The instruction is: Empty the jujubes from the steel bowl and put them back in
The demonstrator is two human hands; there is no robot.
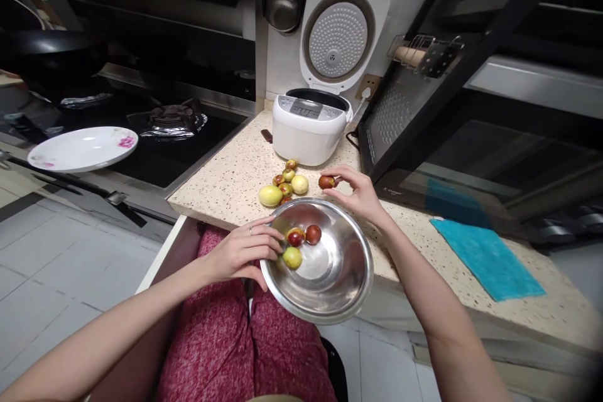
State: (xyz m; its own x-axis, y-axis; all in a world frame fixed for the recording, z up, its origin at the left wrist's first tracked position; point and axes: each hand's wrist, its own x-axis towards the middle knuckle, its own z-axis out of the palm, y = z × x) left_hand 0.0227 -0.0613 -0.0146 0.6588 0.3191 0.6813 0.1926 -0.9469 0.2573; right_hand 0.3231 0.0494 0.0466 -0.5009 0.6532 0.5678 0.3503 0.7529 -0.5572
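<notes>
1. Surface: a speckled pale surface (226, 182) runs from the left to the near right. At its far end stands a white rice cooker (308, 141), lid raised.
2. Room, left: a black cooktop (157, 160) carries a wok (51, 53) at the far left; a flowered plate (80, 147) sits near its front edge. Ladles (282, 9) hang on the far wall.
3. Room, right: a dark oven (471, 144), with a blue cloth (490, 257) lying flat before it.
4. Left hand (252, 248): grips the left rim of a steel bowl (343, 279), fingers over the edge. The bowl overhangs the surface's near edge and contains three fruits (313, 234).
5. Right hand (355, 193): pinches a reddish-brown fruit (325, 182) beyond the bowl's far rim; contact with the surface cannot be determined.
6. Loose fruit (299, 184): a cluster lies between cooker and bowl, left of the right hand.
</notes>
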